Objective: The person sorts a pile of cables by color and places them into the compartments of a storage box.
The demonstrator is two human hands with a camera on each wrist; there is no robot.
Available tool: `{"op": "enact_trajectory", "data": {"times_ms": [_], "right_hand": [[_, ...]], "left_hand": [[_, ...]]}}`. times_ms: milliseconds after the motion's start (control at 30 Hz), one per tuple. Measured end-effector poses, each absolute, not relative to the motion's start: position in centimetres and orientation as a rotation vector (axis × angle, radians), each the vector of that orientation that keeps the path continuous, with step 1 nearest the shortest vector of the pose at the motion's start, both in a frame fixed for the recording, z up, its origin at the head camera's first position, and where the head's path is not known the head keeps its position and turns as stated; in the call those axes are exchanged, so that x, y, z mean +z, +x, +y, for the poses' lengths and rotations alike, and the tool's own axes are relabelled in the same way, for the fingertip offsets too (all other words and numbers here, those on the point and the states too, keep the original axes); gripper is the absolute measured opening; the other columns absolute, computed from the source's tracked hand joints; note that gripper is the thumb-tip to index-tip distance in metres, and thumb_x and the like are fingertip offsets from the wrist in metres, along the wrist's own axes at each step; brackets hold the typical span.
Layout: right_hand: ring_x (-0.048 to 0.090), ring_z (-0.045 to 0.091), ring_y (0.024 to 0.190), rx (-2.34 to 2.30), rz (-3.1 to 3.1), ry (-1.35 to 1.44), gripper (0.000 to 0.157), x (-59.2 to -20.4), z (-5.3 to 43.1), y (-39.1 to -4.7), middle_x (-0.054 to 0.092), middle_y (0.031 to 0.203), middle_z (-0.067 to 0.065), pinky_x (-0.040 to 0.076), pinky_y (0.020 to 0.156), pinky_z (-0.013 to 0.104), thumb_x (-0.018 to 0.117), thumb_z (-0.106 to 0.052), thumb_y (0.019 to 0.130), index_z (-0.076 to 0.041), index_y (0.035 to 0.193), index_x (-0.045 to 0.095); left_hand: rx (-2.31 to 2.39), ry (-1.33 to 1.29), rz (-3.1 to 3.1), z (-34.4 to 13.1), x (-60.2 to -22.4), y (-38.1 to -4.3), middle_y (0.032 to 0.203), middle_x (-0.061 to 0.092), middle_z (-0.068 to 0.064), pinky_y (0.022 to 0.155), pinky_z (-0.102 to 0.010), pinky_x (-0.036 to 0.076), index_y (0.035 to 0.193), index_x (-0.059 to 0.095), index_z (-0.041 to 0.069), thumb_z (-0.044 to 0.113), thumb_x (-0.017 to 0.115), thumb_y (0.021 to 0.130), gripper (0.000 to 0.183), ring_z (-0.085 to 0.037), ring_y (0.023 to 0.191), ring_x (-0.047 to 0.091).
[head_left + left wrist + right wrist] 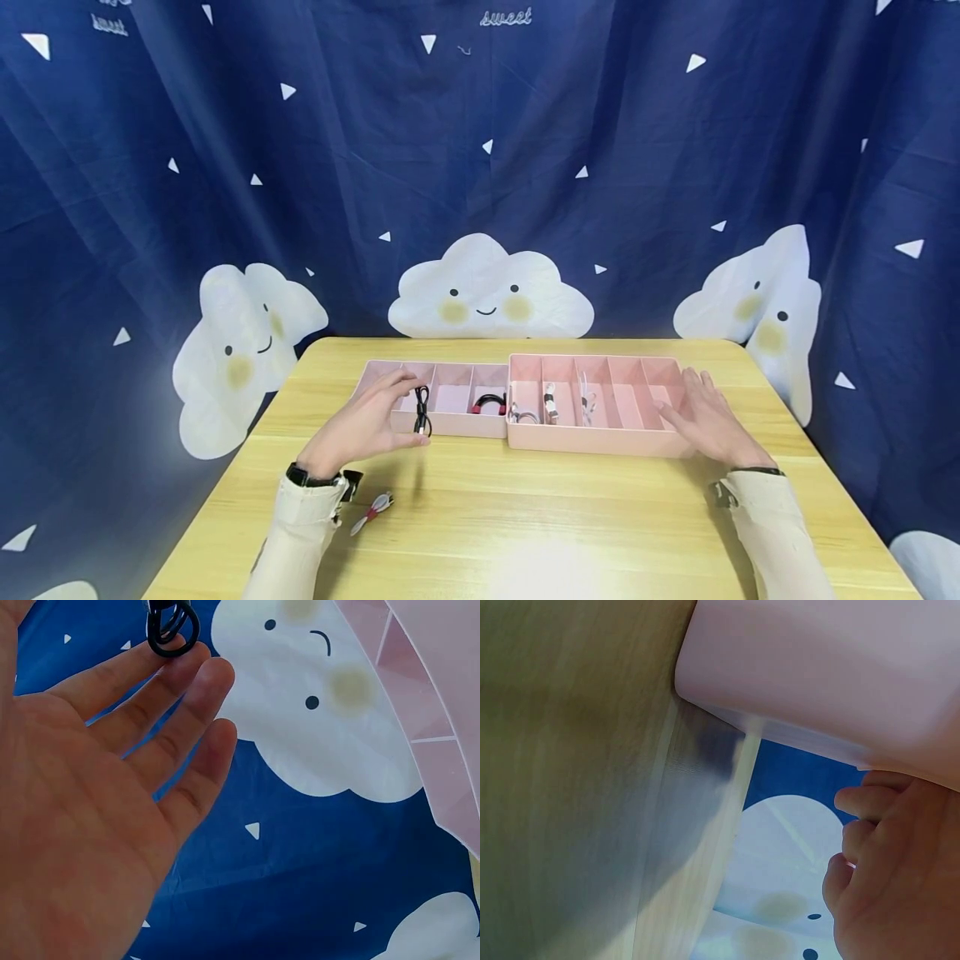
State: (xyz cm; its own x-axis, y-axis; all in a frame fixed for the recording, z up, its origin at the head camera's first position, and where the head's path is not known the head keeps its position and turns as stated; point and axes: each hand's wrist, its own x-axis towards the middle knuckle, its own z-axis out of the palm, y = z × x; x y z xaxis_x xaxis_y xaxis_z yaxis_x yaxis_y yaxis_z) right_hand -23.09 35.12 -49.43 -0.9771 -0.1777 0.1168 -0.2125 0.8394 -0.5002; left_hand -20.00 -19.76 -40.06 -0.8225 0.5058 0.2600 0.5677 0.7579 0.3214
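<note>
My left hand pinches a coiled black cable between thumb and fingertips, over the front of the lilac divided box. In the left wrist view, the loops of the black cable show at the fingertips. My right hand holds the right end of the pink divided box, thumb over the inside, fingers along the outer wall. Several bundled cables lie in the pink box's left compartments, among them a white cable. A black cable with a red tie sits in the lilac box's rightmost compartment.
A white cable with a red tie lies on the wooden table near the left forearm. The two boxes stand side by side toward the back. Behind the table hangs a dark blue curtain with clouds.
</note>
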Motion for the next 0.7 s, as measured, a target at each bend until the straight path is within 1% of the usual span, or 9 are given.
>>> {"op": "enact_trajectory", "data": {"times_ms": [100, 300, 367, 500, 600, 700], "right_hand": [[-0.001, 0.062, 0.153, 0.815, -2.948, 0.315, 0.096, -49.4, 35.1, -23.1, 0.007, 0.163, 0.044, 0.006, 0.122, 0.073, 0.048, -0.052, 0.105, 0.016, 0.159, 0.006], [-0.001, 0.063, 0.152, 0.811, -2.952, 0.314, 0.096, -49.5, 35.2, -23.1, 0.007, 0.163, 0.044, 0.006, 0.122, 0.073, 0.048, -0.052, 0.105, 0.016, 0.159, 0.006], [-0.001, 0.063, 0.152, 0.811, -2.952, 0.313, 0.096, -49.5, 35.2, -23.1, 0.007, 0.163, 0.044, 0.006, 0.122, 0.073, 0.048, -0.052, 0.105, 0.015, 0.159, 0.006], [-0.001, 0.063, 0.152, 0.815, -2.949, 0.311, 0.095, -49.4, 35.1, -23.1, 0.008, 0.163, 0.044, 0.006, 0.122, 0.074, 0.048, -0.051, 0.105, 0.015, 0.159, 0.007], [-0.001, 0.062, 0.153, 0.820, -2.947, 0.312, 0.095, -49.4, 35.1, -23.1, 0.008, 0.163, 0.044, 0.006, 0.122, 0.073, 0.049, -0.051, 0.105, 0.016, 0.159, 0.007], [-0.001, 0.062, 0.153, 0.821, -2.947, 0.312, 0.095, -49.4, 35.1, -23.1, 0.008, 0.163, 0.044, 0.006, 0.122, 0.073, 0.049, -0.051, 0.105, 0.016, 0.159, 0.007]], "left_hand": [[-0.612, -0.852, -2.788, -19.8, -40.1, -20.3, 0.141, 0.060, -0.005, 0.109, -0.048, 0.051, 0.149, 0.054, 0.011, 0.042, 0.090, 0.076, 0.087, -0.023, 0.127, 0.061], [-0.640, -0.835, -2.796, -19.7, -40.1, -20.9, 0.146, 0.058, -0.003, 0.111, -0.050, 0.049, 0.149, 0.054, 0.013, 0.042, 0.089, 0.078, 0.084, -0.025, 0.133, 0.059], [-0.641, -0.840, -2.791, -19.6, -40.0, -21.1, 0.145, 0.058, -0.003, 0.112, -0.050, 0.048, 0.148, 0.055, 0.012, 0.042, 0.089, 0.078, 0.083, -0.025, 0.134, 0.058], [-0.654, -0.851, -2.783, -19.4, -39.9, -21.5, 0.142, 0.060, -0.004, 0.113, -0.048, 0.048, 0.146, 0.057, 0.010, 0.042, 0.089, 0.078, 0.081, -0.024, 0.132, 0.058], [-0.658, -0.843, -2.787, -19.2, -39.9, -21.8, 0.141, 0.061, -0.004, 0.112, -0.048, 0.048, 0.145, 0.058, 0.011, 0.042, 0.088, 0.078, 0.080, -0.024, 0.130, 0.059], [-0.648, -0.834, -2.791, -19.1, -39.8, -22.0, 0.140, 0.060, -0.003, 0.109, -0.048, 0.050, 0.145, 0.058, 0.011, 0.043, 0.088, 0.079, 0.080, -0.024, 0.125, 0.061]]}}
